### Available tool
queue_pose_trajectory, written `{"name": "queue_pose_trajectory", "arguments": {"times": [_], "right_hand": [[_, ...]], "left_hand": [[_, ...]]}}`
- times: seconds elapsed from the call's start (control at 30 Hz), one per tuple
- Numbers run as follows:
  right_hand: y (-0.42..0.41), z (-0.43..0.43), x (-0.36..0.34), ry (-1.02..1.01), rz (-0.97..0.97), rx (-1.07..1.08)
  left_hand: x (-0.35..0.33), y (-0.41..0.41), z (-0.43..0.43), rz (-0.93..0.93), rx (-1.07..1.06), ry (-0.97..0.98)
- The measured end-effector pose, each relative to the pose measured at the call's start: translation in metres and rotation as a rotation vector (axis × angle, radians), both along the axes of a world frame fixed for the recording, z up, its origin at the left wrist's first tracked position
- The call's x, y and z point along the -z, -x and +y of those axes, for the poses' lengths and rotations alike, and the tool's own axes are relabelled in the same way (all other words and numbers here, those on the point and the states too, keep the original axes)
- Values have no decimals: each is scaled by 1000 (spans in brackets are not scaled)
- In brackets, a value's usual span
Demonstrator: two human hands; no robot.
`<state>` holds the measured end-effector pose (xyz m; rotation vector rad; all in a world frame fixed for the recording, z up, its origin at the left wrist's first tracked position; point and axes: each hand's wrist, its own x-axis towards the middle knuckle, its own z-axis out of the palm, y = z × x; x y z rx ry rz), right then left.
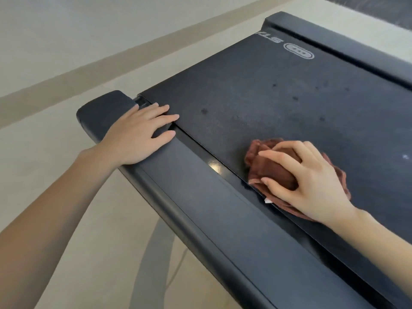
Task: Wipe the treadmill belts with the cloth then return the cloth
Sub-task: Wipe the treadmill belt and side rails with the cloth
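One black belt (267,97) has dark spots (204,111), with one side rail (200,197) beside it. The left hand (136,136) lies flat on the rail. The right hand (312,179) grips one brown cloth (281,170) on the belt's edge.

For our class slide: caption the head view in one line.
Right hand grips brown cloth on treadmill belt; left hand rests on side rail.

Not much to be read here tbh. White lettering (270,40) is printed near the far end of the treadmill belt (267,97) and is seen upside down. Only "ST" can be made out, and the rest is cut off at the belt's edge. Just beside it an oval badge (299,50) is printed, its inner marks too small to be read. A small white tag (267,200) is seen on the cloth (278,172), nothing legible on it.
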<state>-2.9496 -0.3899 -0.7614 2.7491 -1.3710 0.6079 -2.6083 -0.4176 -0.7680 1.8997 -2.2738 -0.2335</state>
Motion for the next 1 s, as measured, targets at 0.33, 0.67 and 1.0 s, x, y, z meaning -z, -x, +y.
{"name": "queue_pose_trajectory", "arguments": {"times": [0.33,0.67,1.0], "right_hand": [[-6,29,-7,-20,60,218],[-56,2,-3,39,101,201],[-182,-118,5,82,52,-29]], "left_hand": [[8,-2,0,-2,25,28],[9,-2,19,22,6,104],[10,3,19,6,-200,172]]}}
